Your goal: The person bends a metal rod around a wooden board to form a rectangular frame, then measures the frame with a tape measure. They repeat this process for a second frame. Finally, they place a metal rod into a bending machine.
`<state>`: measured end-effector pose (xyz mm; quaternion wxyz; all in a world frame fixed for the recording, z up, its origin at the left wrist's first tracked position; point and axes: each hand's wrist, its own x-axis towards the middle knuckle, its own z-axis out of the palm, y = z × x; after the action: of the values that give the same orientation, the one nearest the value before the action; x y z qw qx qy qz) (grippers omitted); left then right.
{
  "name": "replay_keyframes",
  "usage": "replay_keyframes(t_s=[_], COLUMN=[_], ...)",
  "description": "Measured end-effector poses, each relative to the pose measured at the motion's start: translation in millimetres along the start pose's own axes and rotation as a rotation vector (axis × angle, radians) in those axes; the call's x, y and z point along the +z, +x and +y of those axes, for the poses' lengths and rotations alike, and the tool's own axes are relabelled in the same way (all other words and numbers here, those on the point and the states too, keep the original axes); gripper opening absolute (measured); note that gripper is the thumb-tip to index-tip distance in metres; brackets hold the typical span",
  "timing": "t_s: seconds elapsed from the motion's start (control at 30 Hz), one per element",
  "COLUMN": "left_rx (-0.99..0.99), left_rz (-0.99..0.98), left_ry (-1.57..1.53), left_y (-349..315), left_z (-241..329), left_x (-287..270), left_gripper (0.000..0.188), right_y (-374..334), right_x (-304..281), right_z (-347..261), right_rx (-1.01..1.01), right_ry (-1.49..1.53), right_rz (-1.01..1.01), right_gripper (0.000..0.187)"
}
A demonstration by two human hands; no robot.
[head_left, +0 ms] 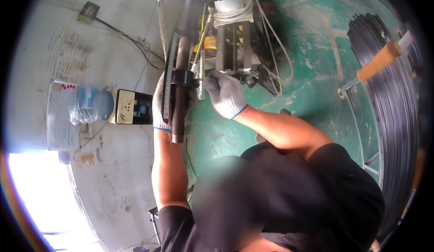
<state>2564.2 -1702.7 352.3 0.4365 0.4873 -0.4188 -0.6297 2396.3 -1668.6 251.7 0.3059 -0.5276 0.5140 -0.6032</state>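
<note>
A dark threaded rod (pixel 179 112) points toward me from a machine's black cylinder (pixel 189 14). Around the rod sits a black round collar (pixel 183 78). Alongside on the left runs a metal ruler strip (pixel 168 82) with markings. My left hand (pixel 158 94), in a white knitted glove, wraps round the rod from behind, just below the collar; rod and ruler cover most of its fingers. Just right of the collar is my right hand (pixel 223 94), gloved too, its fingers closed on a thin metal pin (pixel 199 79) that reaches the collar's side.
Machine rails (pixel 234 48) and hanging hoses (pixel 275 39) stand ahead. On the left are a water dispenser (pixel 134 107) with a blue bottle (pixel 95 103) and a wall socket box (pixel 88 12). A rack at right carries long dark rods (pixel 393 116), near a cardboard tube (pixel 379 61).
</note>
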Motion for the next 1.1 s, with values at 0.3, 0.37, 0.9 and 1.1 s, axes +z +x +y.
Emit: replay_keyframes(t_s=[0.3,0.37,0.9,1.1], left_rx=[-0.045,-0.006,-0.114,-0.386], left_rz=[0.003,-0.041,-0.002,0.197], left_ry=[0.010,-0.117,-0.468,-0.603], left_y=[0,-5,4,-49], left_z=[1,-1,-76,-175], left_x=[5,-3,-64,-23], left_gripper=[0.030,0.034,0.050,0.042], right_y=[0,1,33,26], right_x=[-1,-4,-32,-128], right_z=[1,-2,35,80], right_rx=[-0.027,-0.060,-0.229,-0.015], right_ry=[-0.042,0.006,0.372,0.162], right_rz=[0.041,0.004,-0.062,-0.036], right_gripper=[0.031,0.029,0.019,0.033])
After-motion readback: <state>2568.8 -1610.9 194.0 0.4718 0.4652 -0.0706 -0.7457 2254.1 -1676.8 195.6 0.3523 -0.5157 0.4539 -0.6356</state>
